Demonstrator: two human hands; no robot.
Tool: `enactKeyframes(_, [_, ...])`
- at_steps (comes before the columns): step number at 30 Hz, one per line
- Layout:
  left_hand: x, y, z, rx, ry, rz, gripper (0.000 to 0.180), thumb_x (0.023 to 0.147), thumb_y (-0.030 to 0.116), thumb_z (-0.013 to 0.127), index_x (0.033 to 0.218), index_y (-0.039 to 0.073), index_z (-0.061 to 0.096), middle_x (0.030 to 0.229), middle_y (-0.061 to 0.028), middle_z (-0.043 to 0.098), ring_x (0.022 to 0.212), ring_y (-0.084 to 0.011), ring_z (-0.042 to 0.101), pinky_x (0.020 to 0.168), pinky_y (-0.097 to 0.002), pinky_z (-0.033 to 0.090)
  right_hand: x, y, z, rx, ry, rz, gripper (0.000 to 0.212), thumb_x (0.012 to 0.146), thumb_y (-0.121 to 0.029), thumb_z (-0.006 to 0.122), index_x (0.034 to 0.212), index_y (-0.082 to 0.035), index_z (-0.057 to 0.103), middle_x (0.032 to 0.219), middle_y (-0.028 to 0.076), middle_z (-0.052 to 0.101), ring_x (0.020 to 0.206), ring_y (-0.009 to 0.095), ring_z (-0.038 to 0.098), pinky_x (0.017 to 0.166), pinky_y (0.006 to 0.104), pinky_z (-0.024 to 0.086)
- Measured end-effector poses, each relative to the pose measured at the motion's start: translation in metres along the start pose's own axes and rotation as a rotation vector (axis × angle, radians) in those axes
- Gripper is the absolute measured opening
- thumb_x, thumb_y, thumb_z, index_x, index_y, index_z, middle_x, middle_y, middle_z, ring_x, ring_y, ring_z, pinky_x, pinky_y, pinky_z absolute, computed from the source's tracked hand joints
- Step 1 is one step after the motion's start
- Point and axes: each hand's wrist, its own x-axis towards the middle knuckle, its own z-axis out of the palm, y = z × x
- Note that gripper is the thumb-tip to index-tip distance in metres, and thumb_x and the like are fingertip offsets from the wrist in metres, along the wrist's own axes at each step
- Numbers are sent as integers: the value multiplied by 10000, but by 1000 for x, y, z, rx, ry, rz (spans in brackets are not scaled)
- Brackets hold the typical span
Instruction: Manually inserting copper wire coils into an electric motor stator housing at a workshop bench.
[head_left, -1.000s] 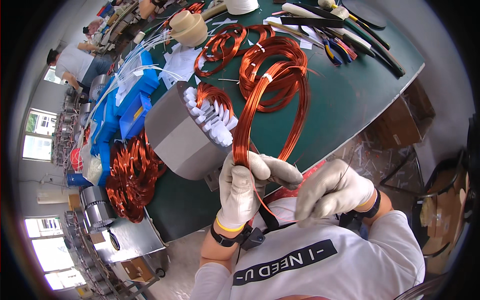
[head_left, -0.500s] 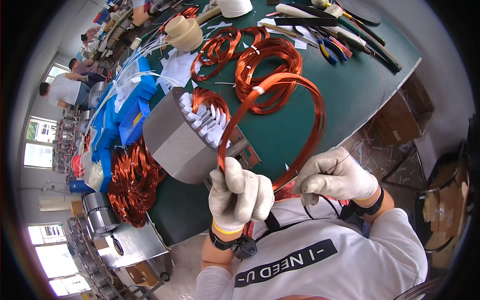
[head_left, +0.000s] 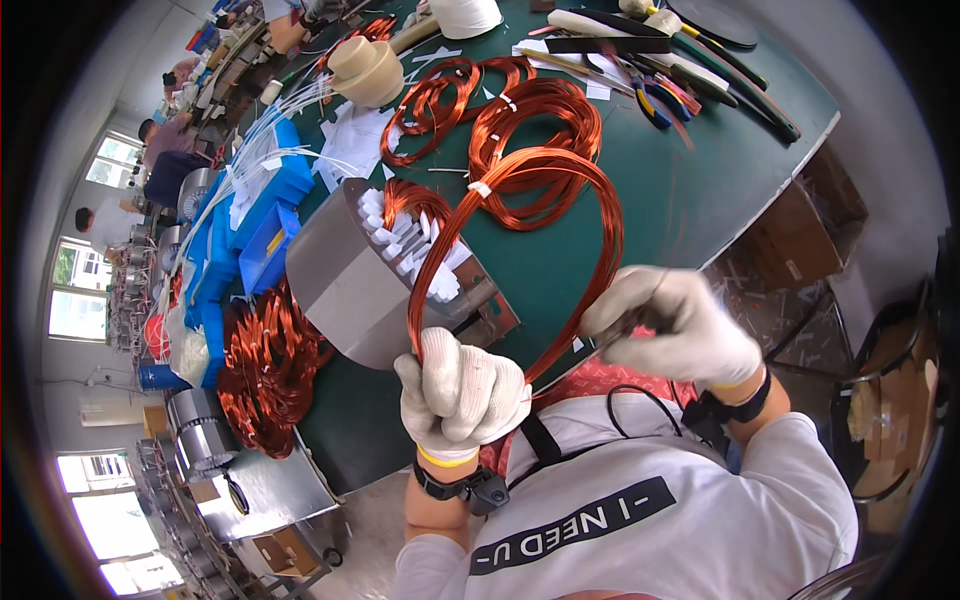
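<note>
My gloved left hand (head_left: 468,388) is closed round the lower left side of a copper wire coil (head_left: 612,232), whose loop rises over the table with a white tie on its upper left. My gloved right hand (head_left: 675,325), blurred by motion, is at the loop's lower right with thumb and fingers pinched together; what lies between them is too smeared to name. Left of the loop lies a grey motor stator (head_left: 340,280) on its side. White insulating strips (head_left: 412,252) stick out of its open end, and a copper winding (head_left: 410,197) sits in its upper part.
More copper coils (head_left: 585,125) lie beyond on the green table (head_left: 690,220). Pliers (head_left: 652,105) and other hand tools are at the far right. Blue bins (head_left: 265,245) and a heap of copper coils (head_left: 265,375) stand left. A cardboard box (head_left: 800,235) is right of the table.
My left hand has shifted slightly left with the coil, whose loop now looks narrower. My right hand has risen a little, and its fingers have changed pose.
</note>
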Motion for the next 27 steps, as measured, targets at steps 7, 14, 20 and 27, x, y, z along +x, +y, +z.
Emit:
enactKeyframes(7, [-5, -3, 1, 11, 8, -76, 435, 1019, 486, 401, 776, 128, 446, 517, 26, 436, 489, -128, 408, 447, -268, 298, 50, -24, -17, -865, 443, -764, 255, 732, -10, 772, 951, -24, 642, 1116, 133, 630, 944, 193, 618, 825, 304, 502])
enactKeyframes(14, [-10, -3, 4, -46, 49, -94, 438, 1021, 474, 404, 792, 109, 478, 531, 11, 447, 507, -137, 434, 456, -267, 330, 62, -25, -5, -948, 370, -699, 179, 794, 39, 723, 911, -11, 596, 881, 82, 677, 693, 124, 625, 635, 248, 511])
enactKeyframes(20, [-13, -4, -3, -30, 27, -78, 427, 1023, 469, 396, 854, 99, 523, 537, 8, 467, 428, -114, 429, 413, -236, 341, 60, -31, -10, -218, 197, -306, 178, 902, -119, 661, 914, -5, 525, 985, 149, 628, 724, 121, 607, 636, 250, 512])
enactKeyframes(27, [-8, 3, 3, -86, -45, -86, 376, 1055, 421, 342, 791, 162, 412, 617, 11, 478, 418, -85, 380, 451, -248, 315, 63, -17, -47, 80, 104, -281, 393, 940, -281, 617, 1188, 21, 569, 1114, 134, 662, 958, 174, 648, 863, 312, 511])
